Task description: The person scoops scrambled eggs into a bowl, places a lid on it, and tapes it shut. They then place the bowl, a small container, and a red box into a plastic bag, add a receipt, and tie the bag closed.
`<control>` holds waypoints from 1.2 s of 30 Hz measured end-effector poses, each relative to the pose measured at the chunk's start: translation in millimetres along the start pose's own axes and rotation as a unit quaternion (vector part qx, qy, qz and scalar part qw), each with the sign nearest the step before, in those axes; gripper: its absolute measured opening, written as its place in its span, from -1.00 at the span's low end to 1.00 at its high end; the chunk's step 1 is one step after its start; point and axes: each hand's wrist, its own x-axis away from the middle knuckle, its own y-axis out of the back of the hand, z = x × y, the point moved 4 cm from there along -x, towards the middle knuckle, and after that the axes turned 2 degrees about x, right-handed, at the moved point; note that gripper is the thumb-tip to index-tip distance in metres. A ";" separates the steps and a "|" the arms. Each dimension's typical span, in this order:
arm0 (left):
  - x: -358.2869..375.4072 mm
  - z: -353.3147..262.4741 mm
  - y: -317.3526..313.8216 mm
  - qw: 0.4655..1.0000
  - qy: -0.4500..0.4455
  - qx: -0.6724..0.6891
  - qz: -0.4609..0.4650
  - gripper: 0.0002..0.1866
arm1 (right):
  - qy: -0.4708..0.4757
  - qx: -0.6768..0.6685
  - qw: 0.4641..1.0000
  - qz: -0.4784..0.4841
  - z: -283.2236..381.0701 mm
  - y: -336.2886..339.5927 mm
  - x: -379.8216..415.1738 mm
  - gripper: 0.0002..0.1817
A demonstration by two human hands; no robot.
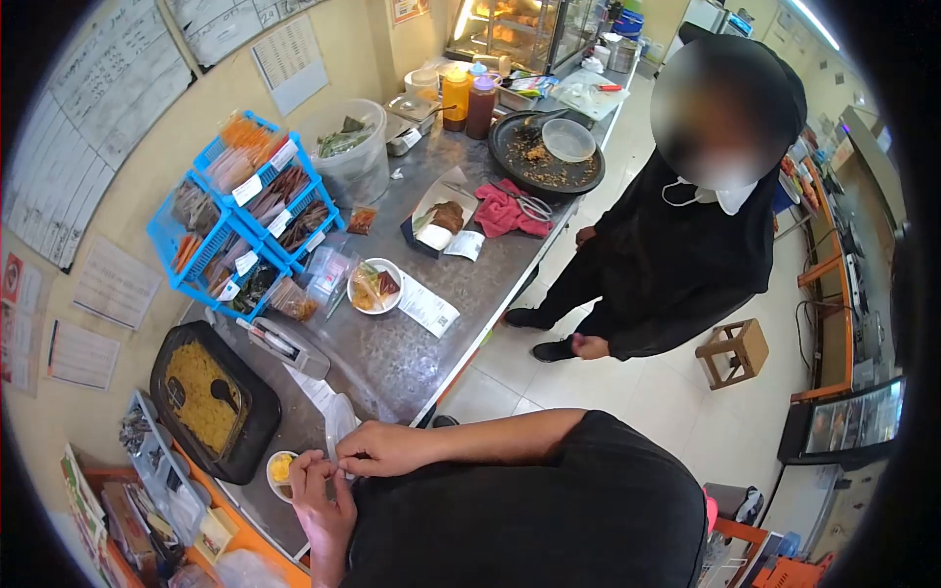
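My right hand [384, 449] is at the counter's near edge, its fingers pinched at the lower end of a clear, thin piece of plastic that looks like a small bag [340, 421]. My left hand [321, 495] meets it there, thumb and fingertips drawn together at the same spot. What exactly lies between the left fingertips is too small to tell. Just left of my left hand stands a white bowl [281, 474] with yellow food in it, partly covered by the fingers. A paper slip [312, 388] lies beyond the plastic.
A black container of yellow rice [209, 390] sits at left. Blue baskets [257, 211] hold packets. Farther along are a food bowl [374, 286], a receipt [428, 307], a meal box [438, 218], a red cloth [510, 209] and a black pan [546, 157]. A person [691, 235] stands across the counter corner.
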 end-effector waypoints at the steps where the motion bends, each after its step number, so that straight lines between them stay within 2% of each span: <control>1: -2.1 -3.7 0.1 0.999 -0.022 -0.024 0.003 -0.92 | -0.016 -0.002 1.000 0.009 -1.3 -0.4 0.2 -0.74; 4: -4.9 -6.4 -2.7 0.999 0.012 0.027 0.039 -0.93 | -0.052 0.001 0.998 0.031 -0.6 -0.1 -0.6 -0.75; 7: -1.9 -4.7 -5.6 0.999 0.010 0.000 0.047 -0.94 | -0.056 0.010 0.998 0.026 3.9 -0.4 -1.2 -0.74; 13: -3.8 -4.2 -4.6 0.999 -0.021 -0.038 -0.003 -0.94 | -0.012 0.028 0.999 -0.010 2.5 3.3 -1.5 -0.78; 15: -6.9 12.7 6.7 0.997 0.048 -0.035 -0.046 -0.94 | 0.029 0.017 0.999 -0.030 1.3 5.4 3.9 -0.79; 16: -3.2 23.5 18.2 0.991 0.097 -0.049 -0.074 -0.94 | -0.007 0.028 0.999 -0.012 1.7 15.5 9.6 -0.81; 17: -2.5 35.1 23.1 0.989 0.097 -0.049 -0.096 -0.95 | -0.068 0.030 0.997 -0.015 -3.7 26.2 18.0 -0.82; 18: 0.4 49.9 31.2 0.986 0.099 -0.051 -0.121 -0.96 | -0.093 0.029 0.995 -0.019 -13.0 34.0 24.6 -0.85; 20: 7.2 60.7 41.3 0.975 0.166 -0.015 -0.144 -0.97 | -0.118 0.012 0.993 -0.018 -16.1 55.4 31.2 -0.87; 22: 27.6 94.1 44.3 0.959 0.210 0.029 -0.186 -0.95 | -0.095 0.022 0.995 -0.036 -27.6 65.3 38.5 -0.84; 25: 51.9 148.5 50.6 0.928 0.277 0.079 -0.237 -0.91 | -0.111 -0.056 0.986 -0.107 -34.6 64.6 37.1 -0.88; 29: 134.4 258.6 64.4 0.867 0.363 0.113 -0.323 -0.88 | -0.115 -0.072 0.987 -0.082 -34.5 57.5 33.8 -0.82; 32: 225.2 340.9 52.9 0.785 0.412 0.136 -0.443 -0.88 | -0.109 -0.090 0.988 -0.062 -27.3 50.0 26.9 -0.75; 33: 253.2 364.7 45.7 0.774 0.430 0.090 -0.456 -0.87 | -0.118 -0.075 0.989 -0.051 -26.1 48.1 25.8 -0.70; 36: 300.9 395.9 18.4 0.752 0.506 0.146 -0.397 -0.88 | -0.108 -0.058 0.992 -0.035 -25.8 40.7 21.5 -0.72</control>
